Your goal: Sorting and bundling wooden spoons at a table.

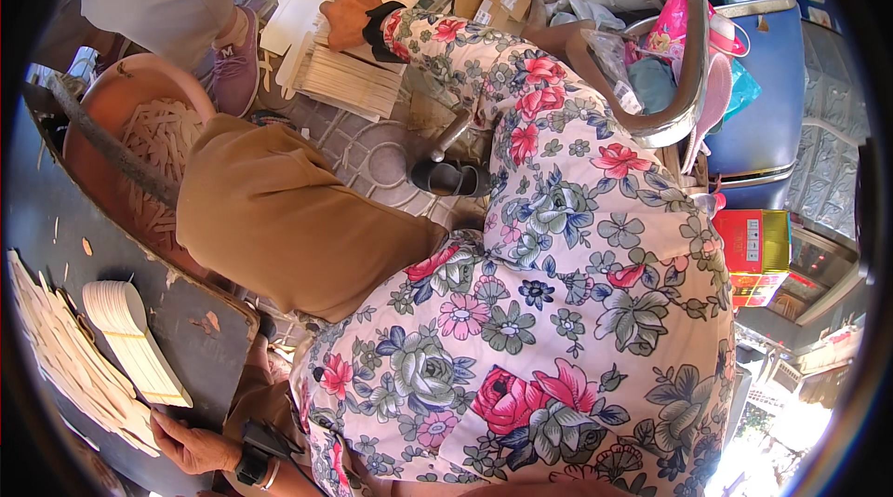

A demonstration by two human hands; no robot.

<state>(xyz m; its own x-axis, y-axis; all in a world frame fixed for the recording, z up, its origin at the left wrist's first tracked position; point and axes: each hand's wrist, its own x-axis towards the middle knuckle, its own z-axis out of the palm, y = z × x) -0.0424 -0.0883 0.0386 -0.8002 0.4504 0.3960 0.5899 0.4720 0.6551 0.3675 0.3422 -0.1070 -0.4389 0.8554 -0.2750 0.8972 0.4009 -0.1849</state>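
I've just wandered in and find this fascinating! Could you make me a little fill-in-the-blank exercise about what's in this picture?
1. The left hand is beside flat sticks made of ____.
2. The right hand is nearest the picture's ____ edge.
3. The person's shirt has a pattern of ____.
4. The tub stands on the picture's ____ side.

Missing words: wood; top; flowers; left.

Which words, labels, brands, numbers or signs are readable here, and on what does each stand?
I copy out no print; it stands here:
Purple lace-up shoe: one clear white letter.
Red-yellow cardboard box: print too small to read.
Brown cardboard pieces: print too small to read.
Flat pale wooden sticks: none visible.
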